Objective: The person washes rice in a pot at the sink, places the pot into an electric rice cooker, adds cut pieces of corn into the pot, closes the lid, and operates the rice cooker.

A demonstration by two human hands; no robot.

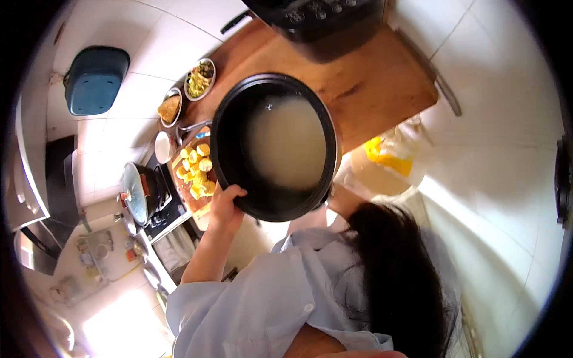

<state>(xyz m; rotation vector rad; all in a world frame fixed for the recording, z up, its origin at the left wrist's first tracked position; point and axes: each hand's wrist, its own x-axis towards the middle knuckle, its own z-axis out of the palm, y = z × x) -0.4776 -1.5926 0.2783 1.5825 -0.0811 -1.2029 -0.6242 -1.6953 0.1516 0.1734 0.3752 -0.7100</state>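
A dark rice cooker inner pot [230, 146] is tilted in front of me, with cloudy whitish liquid [289, 143] inside. My left hand [227, 209] is closed on its lower left rim, thumb over the edge. My right forearm reaches the lower right side of the pot, where my right hand [334, 200] is mostly hidden, fingers out of sight. Just left of the pot, several cut yellow pieces, apparently corn [197, 170], lie on a cutting board. Behind the pot stands a black appliance [322, 36] with a row of buttons.
A wooden counter [388, 77] runs behind the pot. Along its left end are a dish of greens [200, 79], a bowl with brown food [169, 110] and a white cup [163, 147]. A lidded pan [136, 194] sits on the stove. A bin [388, 176] is at right.
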